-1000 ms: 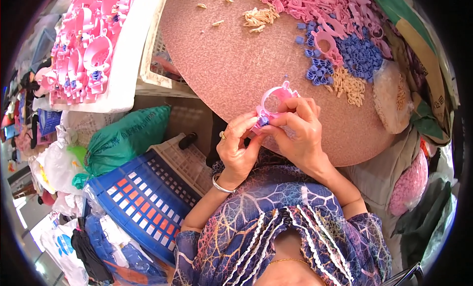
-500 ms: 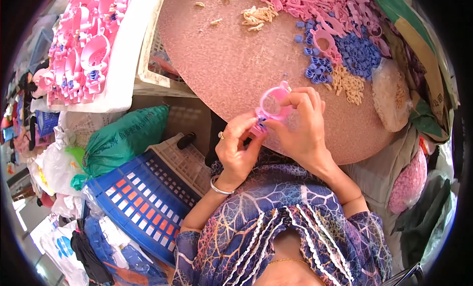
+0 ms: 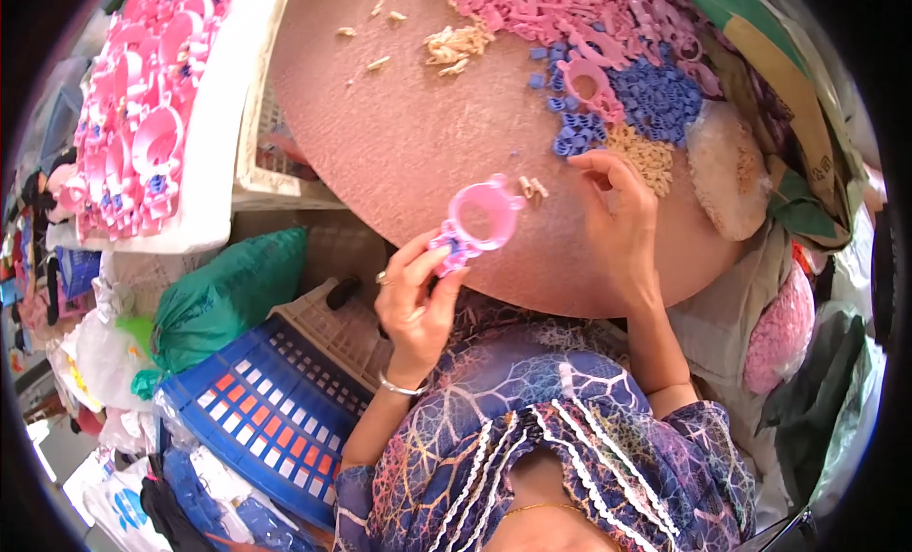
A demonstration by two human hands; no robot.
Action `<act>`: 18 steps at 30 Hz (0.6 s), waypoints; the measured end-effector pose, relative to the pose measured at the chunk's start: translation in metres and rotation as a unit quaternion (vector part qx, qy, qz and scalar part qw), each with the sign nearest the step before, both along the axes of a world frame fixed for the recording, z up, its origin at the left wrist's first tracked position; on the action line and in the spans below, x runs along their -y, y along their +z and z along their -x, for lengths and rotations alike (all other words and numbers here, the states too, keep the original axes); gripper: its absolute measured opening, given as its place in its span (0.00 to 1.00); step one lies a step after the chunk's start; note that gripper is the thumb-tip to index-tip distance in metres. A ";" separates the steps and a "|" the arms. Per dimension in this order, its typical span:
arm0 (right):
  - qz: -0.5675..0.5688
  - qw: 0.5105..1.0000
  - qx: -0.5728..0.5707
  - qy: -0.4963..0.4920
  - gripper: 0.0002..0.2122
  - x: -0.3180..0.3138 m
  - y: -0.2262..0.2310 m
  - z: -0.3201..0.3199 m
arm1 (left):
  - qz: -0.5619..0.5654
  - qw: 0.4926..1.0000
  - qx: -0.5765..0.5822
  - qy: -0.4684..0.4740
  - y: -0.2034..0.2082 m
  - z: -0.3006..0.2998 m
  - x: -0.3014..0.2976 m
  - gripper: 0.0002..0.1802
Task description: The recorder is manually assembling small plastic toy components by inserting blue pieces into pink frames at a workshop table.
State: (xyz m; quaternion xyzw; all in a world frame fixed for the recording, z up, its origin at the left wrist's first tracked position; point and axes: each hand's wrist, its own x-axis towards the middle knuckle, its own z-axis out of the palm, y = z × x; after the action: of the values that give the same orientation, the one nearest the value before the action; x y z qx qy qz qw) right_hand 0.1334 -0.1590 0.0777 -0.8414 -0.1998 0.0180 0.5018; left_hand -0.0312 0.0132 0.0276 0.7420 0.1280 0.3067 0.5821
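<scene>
Two hands work: left hand (image 3: 418, 300) grips the pink ring (image 3: 480, 218) steady; right hand (image 3: 617, 224), fingers loosely open, picks blue pieces (image 3: 655, 96) at one o'clock.

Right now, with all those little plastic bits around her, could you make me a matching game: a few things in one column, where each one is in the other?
Things:
1. pink ring toy
2. blue pieces
3. blue crate
4. finished pink toys

Places:
A. heaped at the round table's far right
B. low on the person's left
C. pinched in the left hand
D. piled in the white tray

Pairs: 1-C, 2-A, 3-B, 4-D
</scene>
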 end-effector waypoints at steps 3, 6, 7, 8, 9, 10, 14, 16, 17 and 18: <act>0.067 0.993 0.093 -0.027 0.04 0.007 -0.002 -0.008 | 0.033 0.999 -0.004 0.022 -0.002 0.005 -0.005 0.16; 0.091 0.990 0.084 0.068 0.07 0.001 -0.015 -0.004 | 0.045 0.999 -0.005 0.018 -0.003 0.004 -0.007 0.16; 0.091 0.990 0.086 0.067 0.07 -0.004 -0.015 -0.003 | 0.046 0.999 -0.004 0.014 -0.002 0.002 -0.006 0.16; 0.123 0.980 0.137 0.071 0.08 -0.011 -0.015 -0.001 | 0.045 0.999 -0.005 0.015 0.000 0.002 -0.005 0.16; 0.154 0.967 0.188 0.074 0.10 -0.016 -0.015 0.001 | 0.047 0.999 -0.001 0.015 0.000 0.001 -0.003 0.16; 0.186 0.962 0.187 0.077 0.10 -0.018 -0.017 0.002 | 0.049 0.999 0.002 0.015 0.000 -0.001 0.000 0.17; 0.195 0.963 0.164 0.091 0.08 -0.022 -0.025 0.001 | 0.069 0.997 0.016 0.009 -0.001 -0.005 0.005 0.17; 0.184 0.953 0.226 0.083 0.06 -0.020 -0.030 -0.003 | 0.036 0.999 0.006 0.005 0.002 -0.007 0.007 0.17; 0.166 0.951 0.253 0.058 0.06 -0.022 -0.024 -0.002 | 0.045 0.999 0.013 0.006 0.000 -0.010 0.008 0.17; 0.131 0.958 0.249 0.049 0.06 -0.021 -0.022 -0.002 | 0.050 0.999 0.012 0.004 0.001 -0.011 0.009 0.17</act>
State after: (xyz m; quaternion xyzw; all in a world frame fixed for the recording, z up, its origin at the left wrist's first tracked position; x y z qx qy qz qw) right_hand 0.1353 -0.1378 0.0555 -0.8666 -0.3557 -0.1414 0.3201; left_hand -0.0207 0.0041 0.0286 0.7077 0.1392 0.3105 0.6192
